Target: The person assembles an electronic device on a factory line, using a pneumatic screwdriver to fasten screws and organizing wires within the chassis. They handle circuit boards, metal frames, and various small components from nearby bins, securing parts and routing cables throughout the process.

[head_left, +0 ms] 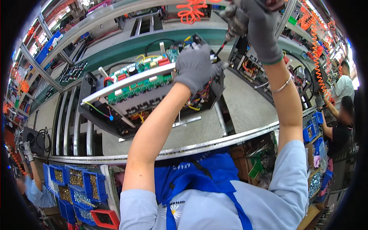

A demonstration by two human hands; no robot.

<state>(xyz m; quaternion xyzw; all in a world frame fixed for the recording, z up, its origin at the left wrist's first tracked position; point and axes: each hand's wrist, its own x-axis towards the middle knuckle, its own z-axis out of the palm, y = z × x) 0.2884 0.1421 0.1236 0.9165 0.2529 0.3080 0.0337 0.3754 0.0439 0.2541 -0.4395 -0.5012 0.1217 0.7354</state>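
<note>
My right hand point(262, 32), in a grey glove, is raised at the upper right and closed round a power screwdriver point(236, 26). Its thin bit slants down and left toward the corner beside my left hand point(194, 68). That hand, also gloved, lies on the right end of an open black equipment chassis point(89, 92). Its fingers are curled at the chassis corner; what they grip is hidden beneath them. Along the chassis run a pale metal bar point(130, 83) and a green circuit board point(140, 89) with red and white parts. Coloured wires show below the board.
A second open chassis point(249, 67) stands to the right. Metal rollers point(73, 119) lie left of the first one. Blue bins point(76, 178) of screws and a red bin point(105, 218) are at lower left. Orange coiled hoses point(190, 11) hang above. Other people work at both sides.
</note>
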